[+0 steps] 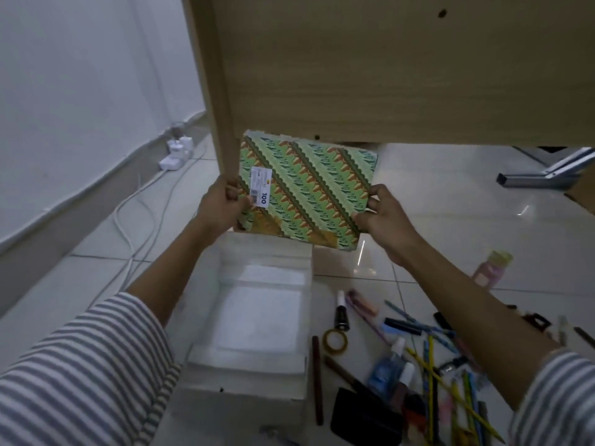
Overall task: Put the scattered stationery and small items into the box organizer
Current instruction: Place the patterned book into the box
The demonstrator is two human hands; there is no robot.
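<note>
The left hand (pixel 222 204) and right hand (pixel 383 217) grip a green-and-brown patterned hardcover book (pixel 309 188) by its left and right edges. The fingers (pixel 373 201) are curled round each edge. The book is held tilted in the air over the far rim of the open white rectangular box organizer (pixel 264 320), which stands on the white tiled floor (pixel 450 220). The step in hand appears to be stowing the book. The next move calls for lowering it square to the box walls, as the fit looks close. Loose pens and pencils (pixel 431 365) and a yellow tape roll (pixel 335 340) lie right of the box, uncollected.
</note>
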